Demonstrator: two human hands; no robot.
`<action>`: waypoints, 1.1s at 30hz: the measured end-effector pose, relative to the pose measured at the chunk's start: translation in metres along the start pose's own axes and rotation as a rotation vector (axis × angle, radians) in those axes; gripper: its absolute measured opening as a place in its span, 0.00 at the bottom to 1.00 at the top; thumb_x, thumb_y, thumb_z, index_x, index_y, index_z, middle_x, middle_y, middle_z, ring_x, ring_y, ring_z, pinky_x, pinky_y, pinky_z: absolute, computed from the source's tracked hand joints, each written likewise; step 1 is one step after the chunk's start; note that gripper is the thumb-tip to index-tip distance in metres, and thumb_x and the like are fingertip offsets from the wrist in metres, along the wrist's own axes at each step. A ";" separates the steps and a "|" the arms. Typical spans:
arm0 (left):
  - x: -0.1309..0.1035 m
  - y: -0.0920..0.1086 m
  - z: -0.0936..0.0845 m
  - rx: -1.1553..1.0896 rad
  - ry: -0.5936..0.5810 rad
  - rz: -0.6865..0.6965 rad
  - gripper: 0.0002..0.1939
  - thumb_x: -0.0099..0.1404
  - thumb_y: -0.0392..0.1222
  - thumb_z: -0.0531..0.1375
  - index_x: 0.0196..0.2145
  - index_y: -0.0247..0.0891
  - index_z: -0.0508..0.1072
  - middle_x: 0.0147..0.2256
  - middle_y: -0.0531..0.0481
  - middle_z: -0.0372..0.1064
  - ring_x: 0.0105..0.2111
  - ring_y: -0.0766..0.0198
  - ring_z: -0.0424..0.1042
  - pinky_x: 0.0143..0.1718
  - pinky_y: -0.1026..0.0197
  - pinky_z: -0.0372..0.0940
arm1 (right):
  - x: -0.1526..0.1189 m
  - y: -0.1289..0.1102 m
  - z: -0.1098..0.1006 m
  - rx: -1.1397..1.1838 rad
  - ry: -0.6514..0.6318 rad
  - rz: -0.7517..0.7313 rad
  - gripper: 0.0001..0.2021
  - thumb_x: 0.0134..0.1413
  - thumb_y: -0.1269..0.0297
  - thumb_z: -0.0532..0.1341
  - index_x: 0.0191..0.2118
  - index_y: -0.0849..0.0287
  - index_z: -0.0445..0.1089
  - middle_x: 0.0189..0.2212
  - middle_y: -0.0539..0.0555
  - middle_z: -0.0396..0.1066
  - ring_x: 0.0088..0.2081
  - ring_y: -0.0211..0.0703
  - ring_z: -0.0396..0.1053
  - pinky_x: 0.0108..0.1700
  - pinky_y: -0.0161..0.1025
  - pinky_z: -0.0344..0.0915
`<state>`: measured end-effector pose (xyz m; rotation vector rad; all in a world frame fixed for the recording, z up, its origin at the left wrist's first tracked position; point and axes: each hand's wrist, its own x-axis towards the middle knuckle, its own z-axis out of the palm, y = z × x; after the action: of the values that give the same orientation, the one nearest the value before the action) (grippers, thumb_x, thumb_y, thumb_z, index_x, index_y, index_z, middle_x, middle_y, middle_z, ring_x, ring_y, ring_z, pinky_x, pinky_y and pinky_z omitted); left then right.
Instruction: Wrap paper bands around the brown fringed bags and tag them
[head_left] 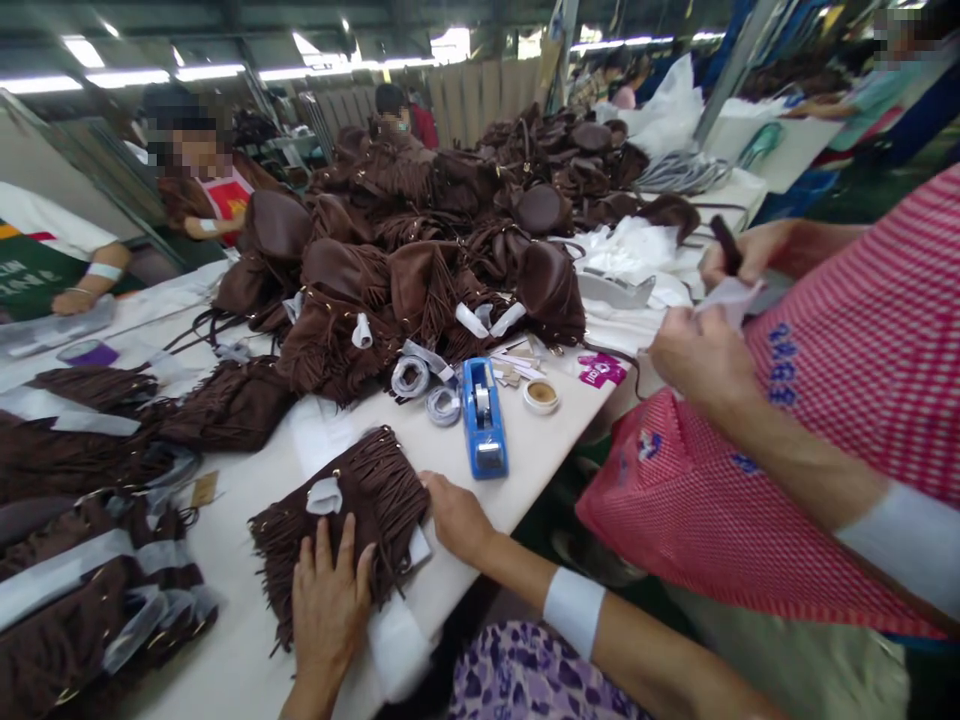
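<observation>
A brown fringed bag (pixel 367 490) lies flat on the white table (pixel 247 590) in front of me, with a white-wrapped piece (pixel 325 496) at its middle. My left hand (pixel 330 595) rests on the bag with its fingers spread. At the bag's right edge, my right hand (pixel 456 515) has its fingers closed on the fringe. White sheets (pixel 397 650) show under and beside the bag. A blue tape dispenser (pixel 485 420) stands just beyond my right hand.
Brown bags (pixel 420 280) are heaped across the table's back, and wrapped ones (pixel 90 590) lie at left. Tape rolls and a round tin (pixel 541 396) sit near the dispenser. A person in a red checked apron (pixel 675 500) works close at right; others stand behind.
</observation>
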<state>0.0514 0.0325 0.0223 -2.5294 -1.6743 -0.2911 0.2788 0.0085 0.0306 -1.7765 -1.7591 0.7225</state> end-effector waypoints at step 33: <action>-0.013 -0.016 -0.012 0.012 -0.060 0.281 0.33 0.68 0.58 0.52 0.67 0.53 0.48 0.69 0.46 0.43 0.68 0.38 0.41 0.60 0.28 0.48 | 0.006 -0.002 0.024 0.592 -0.440 0.582 0.14 0.61 0.65 0.57 0.24 0.60 0.63 0.13 0.43 0.62 0.11 0.29 0.55 0.15 0.26 0.58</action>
<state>0.0307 0.0247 0.0306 -2.7434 -1.3084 -0.1818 0.2606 0.0145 0.0142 -1.7688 -1.0457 1.7735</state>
